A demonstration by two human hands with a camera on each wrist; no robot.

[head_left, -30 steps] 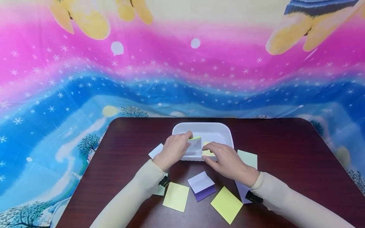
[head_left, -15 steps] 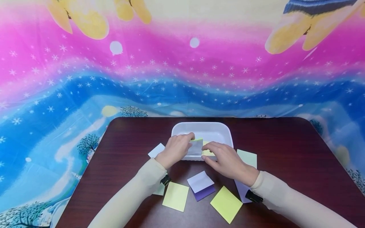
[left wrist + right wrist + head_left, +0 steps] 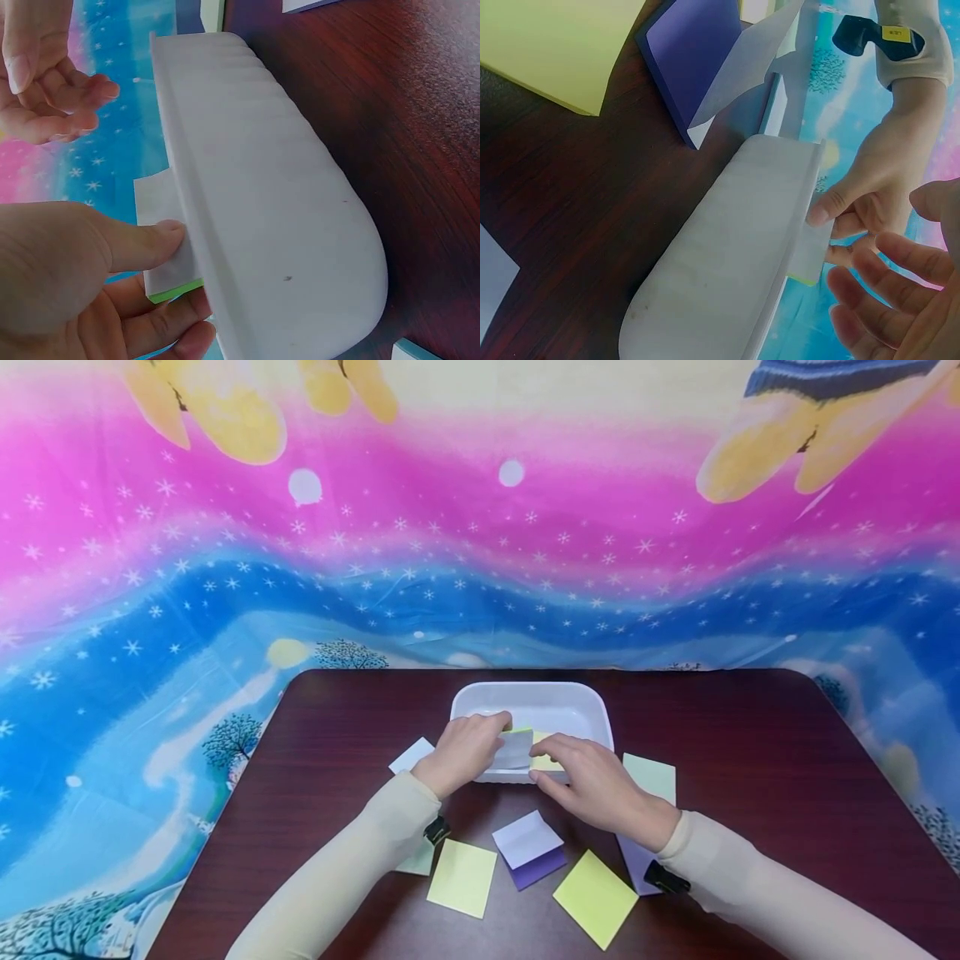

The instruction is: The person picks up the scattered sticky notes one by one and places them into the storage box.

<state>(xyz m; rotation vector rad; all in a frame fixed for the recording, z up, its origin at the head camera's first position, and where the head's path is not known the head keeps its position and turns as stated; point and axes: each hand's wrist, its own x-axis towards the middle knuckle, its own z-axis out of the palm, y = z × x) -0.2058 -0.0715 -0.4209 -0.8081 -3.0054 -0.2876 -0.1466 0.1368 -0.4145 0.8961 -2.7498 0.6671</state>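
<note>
My left hand [image 3: 467,750] pinches a sticky note pad [image 3: 514,750] between thumb and fingers. The pad is greyish white with a green edge, and in the left wrist view its lower part disappears behind the wall of a white plastic tray [image 3: 247,187]. My right hand [image 3: 596,785] hovers over the tray's near right rim. Seen in the right wrist view, its fingers [image 3: 885,315] are loosely bent and hold nothing. Below that hand, a pale yellow pad [image 3: 549,763] lies inside the tray, partly covered by the fingers.
Nearer to me on the dark wooden table [image 3: 330,735] lie a pale yellow pad [image 3: 462,878], a purple pad [image 3: 534,868] with its top sheet lifted, and a bright yellow pad [image 3: 596,900]. Light green [image 3: 654,777] and lilac [image 3: 637,864] pads are by my right forearm. A whitish pad [image 3: 411,755] sits left.
My left hand has shifted slightly to the right with the pad, which now sits a touch lower in the tray. The right hand has stayed nearly still.
</note>
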